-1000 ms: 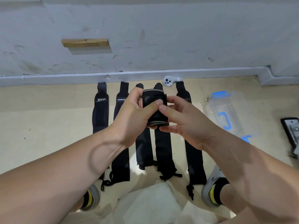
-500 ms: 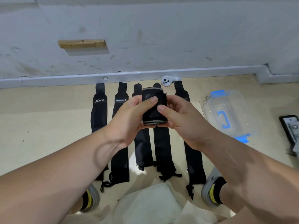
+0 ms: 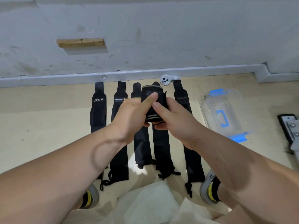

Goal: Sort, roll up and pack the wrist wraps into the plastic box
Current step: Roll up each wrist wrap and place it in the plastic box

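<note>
Five black wrist wraps (image 3: 98, 110) lie flat in a row on the floor, partly hidden behind the arms. Above them, the left hand (image 3: 129, 115) and right hand (image 3: 174, 120) together grip a rolled wrap (image 3: 152, 101), thumbs pressing its front. A clear plastic box (image 3: 226, 109) sits at right, its contents unclear.

- One view only: head cam, wide-angle, aimed forward and down.
- Faces wall (image 3: 161, 29); floor (image 3: 40, 118) fills lower frame.
- Close range: left hand (image 3: 129, 113) and right hand (image 3: 174, 120) at centre, forearms from bottom corners.
</note>
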